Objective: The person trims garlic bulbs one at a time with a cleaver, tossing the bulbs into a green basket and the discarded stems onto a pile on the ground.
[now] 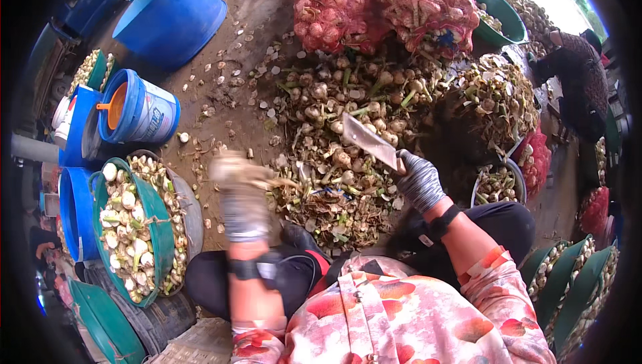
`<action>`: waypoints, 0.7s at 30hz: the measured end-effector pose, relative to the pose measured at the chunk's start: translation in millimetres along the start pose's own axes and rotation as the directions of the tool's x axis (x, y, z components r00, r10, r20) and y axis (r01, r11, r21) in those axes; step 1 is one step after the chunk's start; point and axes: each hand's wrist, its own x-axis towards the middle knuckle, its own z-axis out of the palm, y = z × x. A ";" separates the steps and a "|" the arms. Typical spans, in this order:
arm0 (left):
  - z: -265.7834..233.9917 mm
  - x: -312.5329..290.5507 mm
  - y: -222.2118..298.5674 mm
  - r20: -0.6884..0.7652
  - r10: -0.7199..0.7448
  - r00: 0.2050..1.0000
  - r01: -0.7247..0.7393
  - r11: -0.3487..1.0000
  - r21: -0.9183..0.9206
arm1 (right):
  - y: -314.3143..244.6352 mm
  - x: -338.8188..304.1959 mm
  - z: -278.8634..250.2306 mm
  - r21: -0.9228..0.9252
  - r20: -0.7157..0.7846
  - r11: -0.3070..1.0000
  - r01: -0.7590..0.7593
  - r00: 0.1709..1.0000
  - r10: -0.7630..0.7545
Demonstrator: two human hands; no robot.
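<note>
The grey-knit-gloved right hand [421, 182] holds a flat, grey metal blade [369, 142] slanting forward-left over the heaped, pale garlic bulbs [328, 96]; the blurred left hand [239, 187], contents indeterminable, lies left of it.

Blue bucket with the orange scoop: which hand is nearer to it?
Left. The left hand, blurred, is right of the blue bucket and lower in view; the right hand, holding a broad knife, is much farther right.

The gloved right hand [420, 182] grips a knife [370, 141] over a garlic heap [338, 163].
</note>
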 end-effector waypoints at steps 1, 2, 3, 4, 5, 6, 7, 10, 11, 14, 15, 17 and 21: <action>15.8 9.0 39.7 0.043 0.220 0.975 -0.221 0.975 0.026 | -0.6 2.1 -0.5 0.032 -0.003 0.999 -0.032 0.999 0.032; -27.8 24.5 91.1 -0.038 0.426 0.904 -0.381 0.842 0.381 | 1.4 0.9 -6.0 0.076 -0.026 0.995 -0.071 0.997 0.073; 16.5 20.6 108.7 -0.112 0.386 0.916 -0.394 0.809 -0.437 | 16.7 1.5 -2.4 0.159 -0.035 0.978 -0.139 0.989 0.146; 27.6 20.6 146.2 -0.362 0.418 0.833 -0.544 0.734 -0.407 | 22.0 3.6 1.4 0.256 -0.035 0.950 -0.179 0.980 0.194; 31.2 25.6 162.9 -0.479 0.445 0.756 -0.630 0.692 -0.352 | 21.9 5.3 2.1 0.324 -0.014 0.925 -0.201 0.976 0.217; 27.1 33.5 159.7 -0.500 0.446 0.742 -0.635 0.707 -0.311 | 23.9 5.0 3.4 0.324 -0.012 0.923 -0.209 0.974 0.225; 21.4 41.1 158.1 -0.468 0.452 0.760 -0.603 0.758 -0.248 | 22.6 6.7 6.0 0.387 0.016 0.889 -0.245 0.966 0.259; -12.5 80.0 53.8 -0.080 0.369 0.926 -0.294 0.839 0.459 | 16.4 8.8 4.9 0.384 0.079 0.868 -0.316 0.948 0.310; -9.5 89.3 4.0 0.030 0.325 0.945 -0.200 0.506 0.839 | 14.6 9.1 1.1 0.371 0.081 0.874 -0.315 0.948 0.307; 24.0 79.2 -131.4 -0.038 -0.096 0.995 0.036 -0.016 0.999 | 11.4 10.2 -2.1 0.366 0.104 0.875 -0.317 0.948 0.300; 44.2 71.4 -169.9 -0.111 -0.247 0.963 0.080 -0.132 0.988 | 11.9 10.0 -3.6 0.349 0.104 0.886 -0.304 0.953 0.286; 39.2 63.7 -210.6 -0.007 -0.254 0.967 -0.174 -0.682 0.711 | 8.2 10.3 -8.7 0.327 0.120 0.902 -0.283 0.959 0.257; -7.1 74.4 -247.6 -0.102 -0.296 0.950 -0.176 -0.775 0.607 | 12.5 7.6 -4.0 0.315 0.127 0.909 -0.274 0.961 0.246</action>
